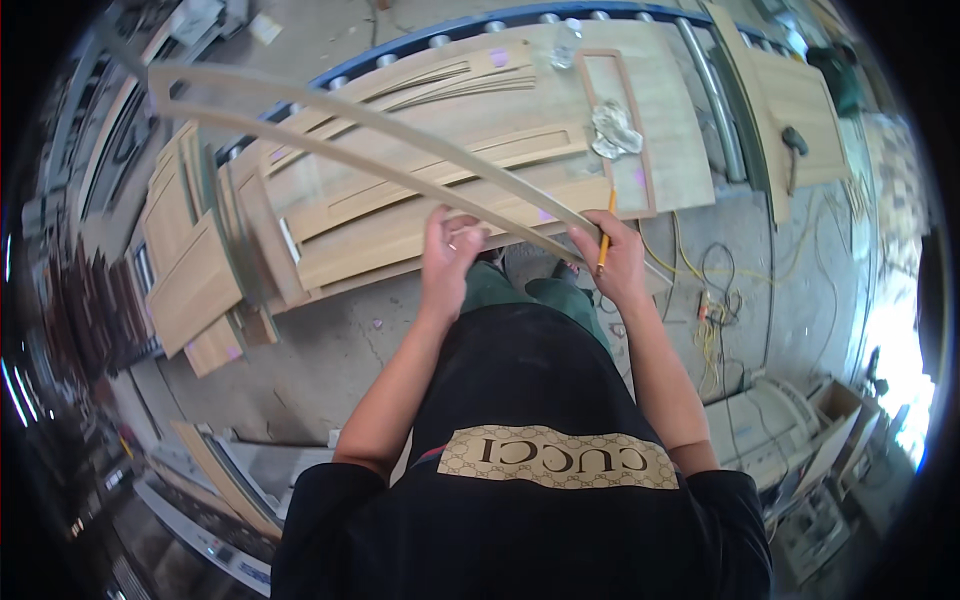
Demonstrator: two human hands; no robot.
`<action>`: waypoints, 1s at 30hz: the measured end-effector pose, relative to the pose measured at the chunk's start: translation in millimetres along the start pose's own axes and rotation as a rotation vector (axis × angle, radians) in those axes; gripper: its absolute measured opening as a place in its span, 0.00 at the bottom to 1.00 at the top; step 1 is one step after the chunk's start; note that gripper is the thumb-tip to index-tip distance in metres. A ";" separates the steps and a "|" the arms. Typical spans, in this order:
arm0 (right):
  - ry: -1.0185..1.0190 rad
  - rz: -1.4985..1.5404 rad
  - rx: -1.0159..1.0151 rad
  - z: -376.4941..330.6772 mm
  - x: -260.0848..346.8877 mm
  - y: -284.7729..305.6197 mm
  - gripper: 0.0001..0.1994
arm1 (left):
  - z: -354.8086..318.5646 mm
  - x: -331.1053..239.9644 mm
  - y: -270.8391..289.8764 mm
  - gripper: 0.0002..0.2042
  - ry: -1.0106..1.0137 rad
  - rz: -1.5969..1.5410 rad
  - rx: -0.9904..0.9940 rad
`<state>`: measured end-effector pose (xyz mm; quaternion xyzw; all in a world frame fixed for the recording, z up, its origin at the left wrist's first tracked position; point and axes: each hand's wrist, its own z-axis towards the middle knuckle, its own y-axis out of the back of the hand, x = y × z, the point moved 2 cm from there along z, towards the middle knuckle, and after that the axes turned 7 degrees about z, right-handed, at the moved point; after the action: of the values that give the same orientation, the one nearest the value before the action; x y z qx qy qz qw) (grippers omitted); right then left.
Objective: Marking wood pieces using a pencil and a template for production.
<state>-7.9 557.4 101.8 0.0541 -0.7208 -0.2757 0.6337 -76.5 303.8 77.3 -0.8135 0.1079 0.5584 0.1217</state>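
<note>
A long, narrow wooden frame (395, 126) slants above the bench, its far end raised at the left. My right hand (622, 262) grips the near end of this frame, and a yellow pencil (605, 235) sticks up between its fingers. Close under the lower rail is my left hand (450, 262), its fingers loosely bent and apart; whether the fingertips touch the rail is hard to tell. Beneath lie a panelled wooden door piece (450, 176), thin wood strips (470, 92) and another narrow frame (645, 135).
On the bench board (685, 150) are a crumpled white cloth (615, 130) and a clear plastic bottle (566, 44). Door panels (195, 265) lean at the left. A hammer-like tool (794, 145) rests on panels at right. Cables (725, 265) cross the floor.
</note>
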 end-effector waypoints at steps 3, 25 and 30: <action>-0.025 -0.103 -0.034 -2.5 12.9 -7.2 0.14 | 23.3 -10.9 20.4 0.32 0.049 -0.145 -0.090; -0.123 -0.382 0.483 22.8 -58.0 -99.3 0.18 | 43.3 62.0 110.1 0.52 -0.517 1.494 0.542; 0.048 -0.475 -0.088 36.0 -124.2 -89.3 0.18 | 69.1 111.5 131.2 0.44 -0.392 1.441 0.360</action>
<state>-42.4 547.1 -51.2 0.2008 -0.6598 -0.4469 0.5697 -139.0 197.2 -61.1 -0.3959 0.6773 0.6074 -0.1249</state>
